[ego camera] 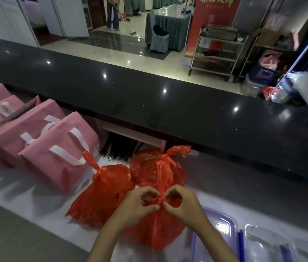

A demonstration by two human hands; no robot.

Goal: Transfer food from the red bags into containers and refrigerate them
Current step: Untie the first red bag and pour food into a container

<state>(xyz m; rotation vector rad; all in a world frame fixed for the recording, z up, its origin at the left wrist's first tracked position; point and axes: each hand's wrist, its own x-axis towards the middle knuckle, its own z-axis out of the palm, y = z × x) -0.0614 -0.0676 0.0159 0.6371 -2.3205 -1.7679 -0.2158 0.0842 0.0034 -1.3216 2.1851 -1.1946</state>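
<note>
Currently both hands, left hand (pixel 140 202) and right hand (pixel 180 202), are pinching the knot (pixel 158 200) of the nearest red bag (pixel 155 229) at the counter's (pixel 26 190) front edge; better picking one loop loose, not tearing.

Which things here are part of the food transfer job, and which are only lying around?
Job:
- near red bag, knot pinched by left hand and right hand
- two more red bags
- clear containers

Lying about:
- pink gift bags
- black sticks
- metal trolley
</note>
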